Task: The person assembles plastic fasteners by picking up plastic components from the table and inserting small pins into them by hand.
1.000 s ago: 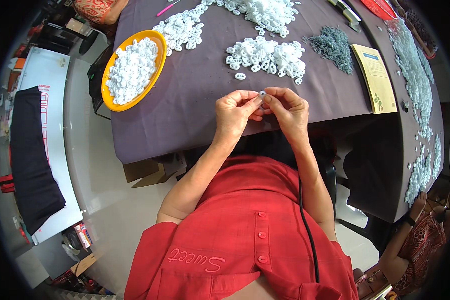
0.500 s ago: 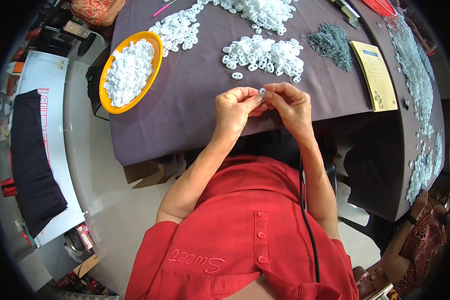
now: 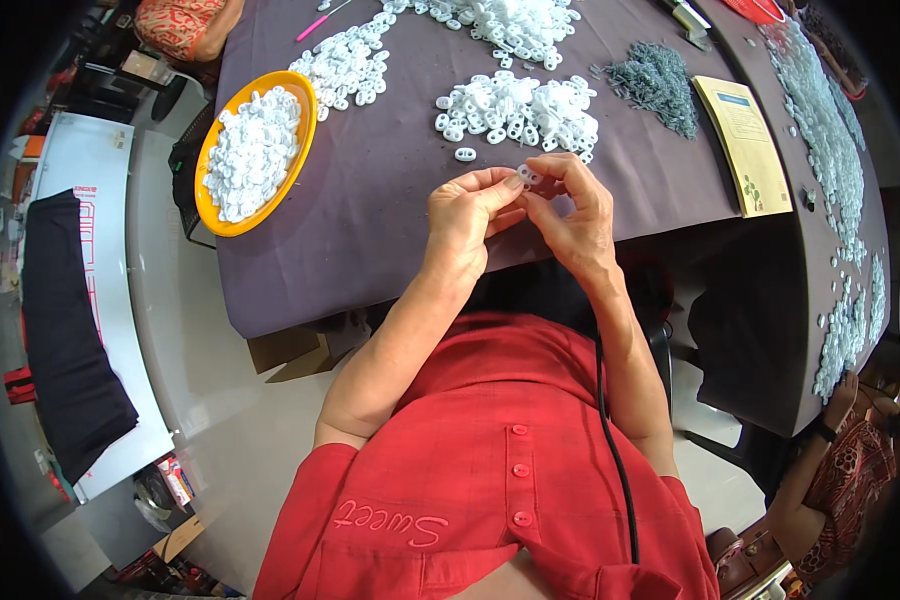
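A small white oval plastic piece with two holes [image 3: 529,176] is held up over the table's front edge. My left hand [image 3: 469,212] pinches it from the left between thumb and forefinger. On its other side, the fingertips of my right hand [image 3: 578,215] grip the piece, with the thumb lower and a gap showing between thumb and forefinger. Just beyond my hands spreads a heap of similar white pieces [image 3: 518,106]. One single white piece [image 3: 465,154] lies apart from that heap, near my left fingers.
At the left stands a yellow oval basin [image 3: 206,203] full of white pieces. A grey heap of small parts [image 3: 656,88] and a yellow booklet [image 3: 745,150] lie to the right. A pink-handled tool [image 3: 313,27] is at the back. Another person's arm [image 3: 805,478] reaches the right-hand table.
My right thumb has dropped lower and the right-hand fingers have opened somewhat. The white piece has turned, and its holes now show. The whole view has shifted slightly.
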`<state>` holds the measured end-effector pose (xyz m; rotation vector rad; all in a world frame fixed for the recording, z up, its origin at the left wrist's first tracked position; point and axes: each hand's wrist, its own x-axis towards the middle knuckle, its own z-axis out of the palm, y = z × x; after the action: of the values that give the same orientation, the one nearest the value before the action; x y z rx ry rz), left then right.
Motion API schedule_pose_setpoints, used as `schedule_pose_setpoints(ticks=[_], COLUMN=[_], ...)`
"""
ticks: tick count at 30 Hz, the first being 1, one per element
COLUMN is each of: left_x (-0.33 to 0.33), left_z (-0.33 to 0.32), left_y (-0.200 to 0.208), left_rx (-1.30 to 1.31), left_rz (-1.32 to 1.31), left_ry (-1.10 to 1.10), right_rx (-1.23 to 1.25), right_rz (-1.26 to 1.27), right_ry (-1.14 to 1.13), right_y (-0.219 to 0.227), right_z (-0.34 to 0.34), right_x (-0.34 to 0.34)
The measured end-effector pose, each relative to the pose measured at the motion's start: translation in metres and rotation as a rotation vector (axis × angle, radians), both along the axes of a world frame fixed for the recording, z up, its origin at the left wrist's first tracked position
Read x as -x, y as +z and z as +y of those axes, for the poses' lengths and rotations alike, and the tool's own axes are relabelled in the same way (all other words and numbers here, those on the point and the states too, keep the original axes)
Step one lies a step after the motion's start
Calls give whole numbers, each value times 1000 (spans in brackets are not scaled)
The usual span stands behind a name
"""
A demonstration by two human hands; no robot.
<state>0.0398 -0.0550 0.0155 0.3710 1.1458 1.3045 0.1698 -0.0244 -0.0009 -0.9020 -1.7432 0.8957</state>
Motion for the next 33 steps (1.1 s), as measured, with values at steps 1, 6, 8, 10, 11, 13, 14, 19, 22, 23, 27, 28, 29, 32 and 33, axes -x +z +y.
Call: schedule_pose_setpoints(ticks=[1,6,8,10,11,13,14,19,22,23,27,28,29,32,33], left_x=[0,-3,-4,-4,-4,-2,0,4,-1,-1,3,4,5,6,5], left_z=[-1,-6,-7,-6,-5,-5,-5,-4,-6,-6,-7,-6,-5,-3,-2], left_y=[0,-4,-5,-6,-8,-10,-10,-6,-8,-10,-14,-14,-13,-9,-13], left_rx=[3,34,32,-3,-4,-56,-55,-11,20,21,-23,-37,-38,-31,-66], left_rz=[-39,-151,-173,-188,-189,-152,-152,-26,-123,-124,-67,-47,-47,14,39], left_ry=[11,-32,-24,-33,-33,-94,-95,-149,-22,-22,-122,-152,-152,-174,-150], right_rx=[-56,-162,-168,-77,-77,-26,-26,-78,-34,-33,71,69,68,69,63], right_rz=[-4,-76,-86,-80,-81,-94,-94,-42,-26,-28,-47,-56,-56,-40,-62], right_ry=[-14,-4,-3,-23,-23,-31,-32,-53,-85,-85,-1,27,27,32,38], right_y=[1,-2,-2,-2,-2,-3,-4,-7,-7,-7,-7,-7,-7,-7,-5], right_z=[0,2,0,-2,-2,-4,-4,-3,-6,-6,-4,-3,-3,-3,-3], right_x=[0,-3,-3,-2,-2,-3,-3,2,4,3,-3,-3,-3,-3,-3])
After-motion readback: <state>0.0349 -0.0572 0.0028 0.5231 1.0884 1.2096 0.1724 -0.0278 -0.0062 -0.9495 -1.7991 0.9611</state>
